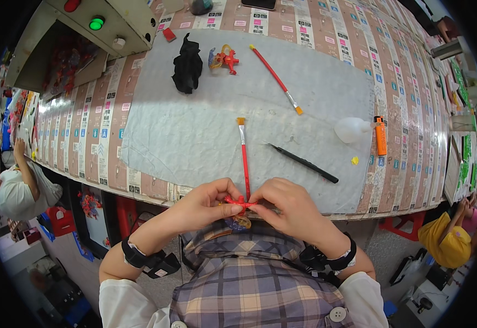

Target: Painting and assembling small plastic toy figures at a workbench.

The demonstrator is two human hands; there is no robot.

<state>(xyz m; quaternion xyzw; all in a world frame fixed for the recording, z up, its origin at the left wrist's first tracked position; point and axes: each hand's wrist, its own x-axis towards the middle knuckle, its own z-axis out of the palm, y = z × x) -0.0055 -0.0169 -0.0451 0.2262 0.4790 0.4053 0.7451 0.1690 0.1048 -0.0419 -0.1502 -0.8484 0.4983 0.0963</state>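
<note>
- Red figurine (242, 202), small and glossy, with a see-through yellow-and-blue part (238, 222) below; held up at the near edge of the grey sheet (331, 76).
- Left hand (208, 205): narrow, thumb and forefinger pinching the left side of the figurine, at the near edge of the sheet.
- Right hand (285, 205): narrow too, thumb and fingertips closed on the right side of the figurine, at the same edge.
- Red-handled brush (244, 153), lengthwise on the near half of the sheet, bristles pointing away; contact between handle end and figurine impossible to tell.
- Slim black tool (304, 163), slanted across the near right part of the sheet.
- Second brush (272, 76), also red-handled, slanted on the sheet's far half.
- Second figurine (229, 60), red with see-through parts, on the sheet's far left part.
- Crumpled black cloth (187, 65), near the sheet's far left corner.
- White squeeze bottle (351, 130) and yellow scrap (355, 160), inside the sheet's right edge.
- Orange lighter (380, 138), just outside that right edge.
</note>
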